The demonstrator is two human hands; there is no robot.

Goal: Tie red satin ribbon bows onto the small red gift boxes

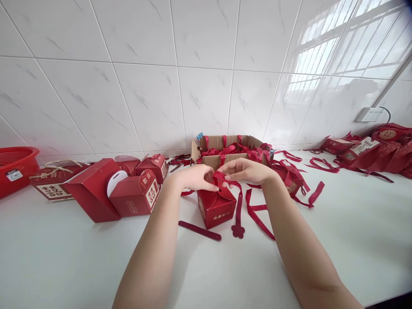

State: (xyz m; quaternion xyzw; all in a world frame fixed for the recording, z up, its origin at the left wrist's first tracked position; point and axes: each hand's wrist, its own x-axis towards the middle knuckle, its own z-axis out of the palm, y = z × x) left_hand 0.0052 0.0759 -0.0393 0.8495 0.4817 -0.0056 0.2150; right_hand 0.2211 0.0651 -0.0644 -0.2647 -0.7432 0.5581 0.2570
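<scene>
A small red gift box [219, 210] with gold characters stands on the white table, its top folded together. Just above its top, my right hand [243, 171] pinches a red ribbon [220, 175] that forms a loop. My left hand [201, 177] is at the box's top left, thumb and fingers closed on the ribbon by the loop. A dark red strap with a flower-shaped end [238, 231] lies against the box's right side. Before the box lies a flat dark red strip [199, 230]. Another length of ribbon [259, 221] curls near my right forearm.
Behind the hands, a cardboard box [251, 141] holds many red ribbons. Several red gift boxes [131, 197] stand at left beside a red plastic basket [19, 169]. More red boxes [360, 150] lie at the far right, below a power socket [369, 114] on the tiled wall.
</scene>
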